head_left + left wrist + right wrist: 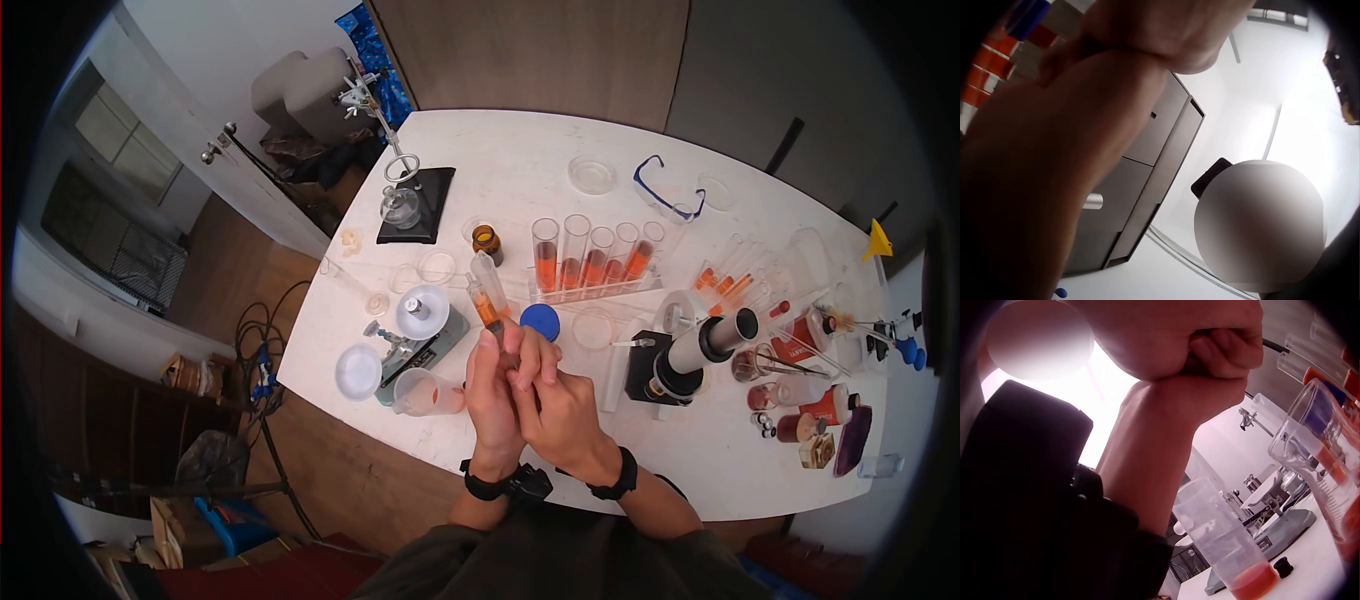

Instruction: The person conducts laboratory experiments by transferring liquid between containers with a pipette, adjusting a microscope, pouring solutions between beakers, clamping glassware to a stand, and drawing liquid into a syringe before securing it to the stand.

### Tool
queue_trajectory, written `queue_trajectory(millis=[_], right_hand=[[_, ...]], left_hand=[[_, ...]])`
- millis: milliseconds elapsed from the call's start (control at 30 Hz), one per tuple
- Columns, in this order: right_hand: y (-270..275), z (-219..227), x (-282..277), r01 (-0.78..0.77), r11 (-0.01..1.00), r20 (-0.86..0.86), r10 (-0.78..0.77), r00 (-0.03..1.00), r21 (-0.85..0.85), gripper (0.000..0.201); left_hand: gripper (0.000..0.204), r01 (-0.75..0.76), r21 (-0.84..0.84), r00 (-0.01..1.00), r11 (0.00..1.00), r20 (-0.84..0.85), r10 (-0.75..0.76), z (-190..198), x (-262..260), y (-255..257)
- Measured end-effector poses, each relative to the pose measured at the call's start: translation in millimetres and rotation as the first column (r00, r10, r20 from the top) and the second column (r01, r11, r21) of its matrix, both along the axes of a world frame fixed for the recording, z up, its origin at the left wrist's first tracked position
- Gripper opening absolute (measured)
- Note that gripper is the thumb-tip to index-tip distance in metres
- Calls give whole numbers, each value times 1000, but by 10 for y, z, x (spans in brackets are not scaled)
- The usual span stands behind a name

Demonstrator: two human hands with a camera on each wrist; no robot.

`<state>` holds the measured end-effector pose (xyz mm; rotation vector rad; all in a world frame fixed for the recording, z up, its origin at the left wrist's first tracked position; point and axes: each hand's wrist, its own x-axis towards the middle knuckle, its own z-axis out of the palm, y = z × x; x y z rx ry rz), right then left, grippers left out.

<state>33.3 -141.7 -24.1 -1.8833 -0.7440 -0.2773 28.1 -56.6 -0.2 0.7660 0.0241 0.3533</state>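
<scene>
Both hands meet above the table's near edge. A clear tube with orange liquid tilts up and away from their fingertips. The left hand grips its near end; the right hand lies against the left, fingers curled in at the same end. Exactly where each fingertip touches the tube is hidden. In the right wrist view the right hand looks closed over the left hand, and the tube is not clearly seen between them. The left wrist view shows mostly the blurred left hand.
A balance and a plastic beaker with red liquid are on the left. Beyond the hands stand a rack of orange-filled tubes, a brown bottle and a blue lid. A microscope and several jars are right.
</scene>
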Motion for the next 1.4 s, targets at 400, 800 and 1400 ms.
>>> queue_trajectory(millis=[400, 800, 1400], right_hand=[[-20, -44, -17, 17, 994, 9, -18, 1000, 104, 4], [-28, -119, -11, 12, 992, 82, -22, 996, 126, 7], [-144, 126, -85, -11, 934, -466, 189, 865, 358, 18]], left_hand=[[34, 41, -71, 999, 997, 0, -41, -29, -26, -20], [35, 58, -97, 998, 994, -18, -60, -50, -29, -26], [42, 33, 26, 994, 999, 102, -35, -99, -46, 41]])
